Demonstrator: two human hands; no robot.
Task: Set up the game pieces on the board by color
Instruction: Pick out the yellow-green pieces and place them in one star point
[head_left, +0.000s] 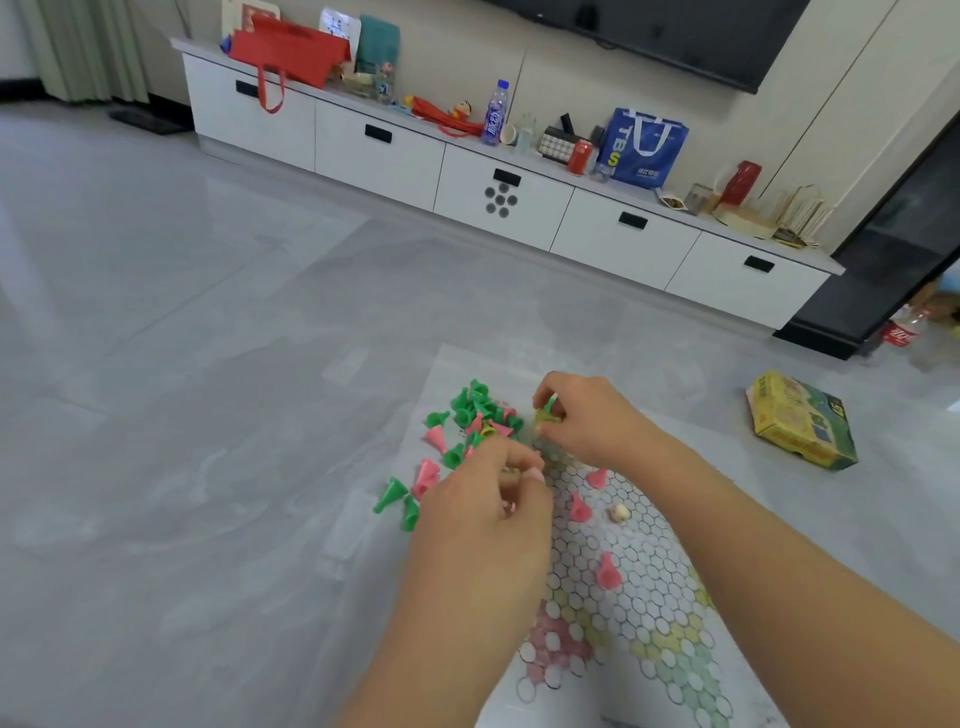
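Observation:
A paper game board (631, 587) printed with hexagon cells lies on the grey floor. A heap of green and pink cone pieces (470, 421) covers its far left part. Three pink cones (579, 509) stand scattered on the cells, and a small pale piece (620, 513) lies beside them. My right hand (587, 415) is at the heap's right edge, its fingers closed on yellow-green pieces (548, 413). My left hand (488, 499) hovers over the heap's near side with fingertips pinched together; something small shows between them, but I cannot tell what.
The yellow and green game box (800, 421) lies on the floor to the right. A white TV cabinet (504, 202) with bags, bottles and cans on top runs along the far wall. A red-labelled bottle (906, 330) lies near the dark doorway.

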